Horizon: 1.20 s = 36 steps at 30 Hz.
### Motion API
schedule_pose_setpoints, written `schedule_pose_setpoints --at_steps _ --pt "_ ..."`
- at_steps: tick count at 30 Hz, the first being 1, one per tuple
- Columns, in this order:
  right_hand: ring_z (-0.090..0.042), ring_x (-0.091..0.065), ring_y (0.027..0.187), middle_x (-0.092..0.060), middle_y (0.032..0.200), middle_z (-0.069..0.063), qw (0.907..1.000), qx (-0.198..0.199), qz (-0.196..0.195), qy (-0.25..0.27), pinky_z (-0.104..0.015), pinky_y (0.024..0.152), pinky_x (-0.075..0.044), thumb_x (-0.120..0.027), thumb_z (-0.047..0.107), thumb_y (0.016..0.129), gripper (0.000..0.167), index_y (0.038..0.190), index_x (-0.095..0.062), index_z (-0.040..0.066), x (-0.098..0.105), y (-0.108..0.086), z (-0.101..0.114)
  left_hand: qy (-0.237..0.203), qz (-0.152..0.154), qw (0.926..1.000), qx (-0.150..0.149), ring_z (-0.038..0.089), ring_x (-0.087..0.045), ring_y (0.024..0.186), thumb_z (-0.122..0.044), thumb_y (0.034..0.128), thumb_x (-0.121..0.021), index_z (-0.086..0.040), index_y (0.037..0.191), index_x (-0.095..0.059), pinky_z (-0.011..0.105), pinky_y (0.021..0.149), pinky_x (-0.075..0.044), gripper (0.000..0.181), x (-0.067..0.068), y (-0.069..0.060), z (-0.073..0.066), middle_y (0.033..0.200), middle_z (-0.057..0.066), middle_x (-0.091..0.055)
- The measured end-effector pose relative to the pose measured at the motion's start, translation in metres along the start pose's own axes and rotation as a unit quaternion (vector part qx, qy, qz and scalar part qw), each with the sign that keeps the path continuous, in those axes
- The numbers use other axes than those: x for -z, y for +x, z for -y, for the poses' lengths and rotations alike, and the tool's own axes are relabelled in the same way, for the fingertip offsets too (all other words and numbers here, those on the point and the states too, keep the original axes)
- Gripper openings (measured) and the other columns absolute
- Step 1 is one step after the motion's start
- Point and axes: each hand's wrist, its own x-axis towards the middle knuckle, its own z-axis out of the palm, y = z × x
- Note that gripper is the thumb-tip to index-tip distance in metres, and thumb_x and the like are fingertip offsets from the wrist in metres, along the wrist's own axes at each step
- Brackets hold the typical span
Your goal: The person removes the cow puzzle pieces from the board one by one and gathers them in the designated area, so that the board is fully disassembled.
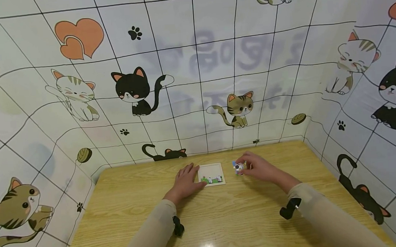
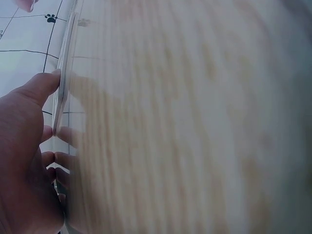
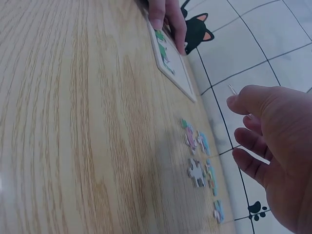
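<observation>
A shallow square puzzle tray (image 1: 209, 170) lies on the table, with picture pieces along its near edge. My left hand (image 1: 185, 182) rests at the tray's left side, fingers extended, thumb at the near left corner. In the left wrist view, its thumb (image 2: 46, 87) touches the tray's edge. To the right of the tray, my right hand (image 1: 257, 167) is over a small group of loose puzzle pieces (image 1: 237, 167). The right wrist view has this hand raised, pinching a thin puzzle piece (image 3: 232, 89) seen edge-on; its picture is hidden.
Several loose jigsaw pieces (image 3: 196, 173) lie on the wooden table (image 1: 222, 217), one plain side up. A cat-print cloth (image 1: 188, 82) hangs behind and at both sides of the table. A black band mount (image 1: 290, 208) sits on the right wrist.
</observation>
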Motion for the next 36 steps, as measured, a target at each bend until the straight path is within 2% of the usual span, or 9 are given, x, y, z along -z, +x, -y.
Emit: schedule_pose_setpoints --at_steps 5,12,18,28,36 --pt "-0.019 -0.058 0.082 -0.055 0.109 -0.005 1.0 -0.008 0.0 0.0 -0.031 0.066 -0.053 -0.073 0.008 0.095 0.033 0.128 -0.067 0.008 0.007 -0.008 -0.007 -0.007 0.003 1.0 0.004 0.037 -0.017 0.153 -0.058 0.0938 -0.064 -0.014 0.159 -0.035 0.065 0.118 -0.012 0.084 -0.002 0.001 0.001 0.167 0.015 -0.022" --pt "-0.021 -0.059 0.084 -0.056 0.114 -0.007 0.9998 -0.017 0.007 0.003 -0.031 0.068 -0.053 -0.071 0.006 0.096 0.033 0.128 -0.066 0.01 0.016 -0.016 -0.013 0.003 0.0 1.0 0.002 0.036 -0.02 0.153 -0.06 0.0929 -0.064 -0.015 0.158 -0.037 0.065 0.118 -0.015 0.084 0.001 -0.001 -0.001 0.166 0.014 -0.025" --pt "-0.021 -0.059 0.086 -0.057 0.113 -0.007 0.9993 -0.034 0.013 0.011 -0.032 0.067 -0.052 -0.071 0.006 0.096 0.032 0.127 -0.066 0.006 0.024 -0.024 -0.02 -0.002 -0.002 1.0 0.003 0.037 -0.02 0.153 -0.06 0.0929 -0.064 -0.015 0.158 -0.037 0.065 0.118 -0.014 0.084 0.001 -0.001 -0.002 0.166 0.015 -0.024" --pt "-0.022 -0.058 0.09 -0.058 0.116 -0.011 0.998 -0.059 0.011 0.02 -0.031 0.069 -0.051 -0.069 0.003 0.096 0.031 0.127 -0.066 0.004 0.03 -0.034 -0.033 0.013 0.0 0.9999 0.008 0.031 -0.016 0.154 -0.067 0.0913 -0.06 -0.02 0.16 -0.034 0.062 0.119 -0.012 0.088 -0.012 0.007 0.011 0.167 0.01 -0.021" --pt "-0.022 -0.057 0.09 -0.059 0.115 -0.013 0.9971 -0.075 0.002 0.012 -0.029 0.067 -0.05 -0.071 0.003 0.094 0.03 0.124 -0.066 0.0 0.033 -0.04 -0.044 0.001 -0.003 1.0 0.005 0.033 -0.017 0.154 -0.067 0.0906 -0.062 -0.018 0.16 -0.035 0.064 0.119 -0.012 0.089 -0.01 0.006 0.01 0.167 0.012 -0.023"
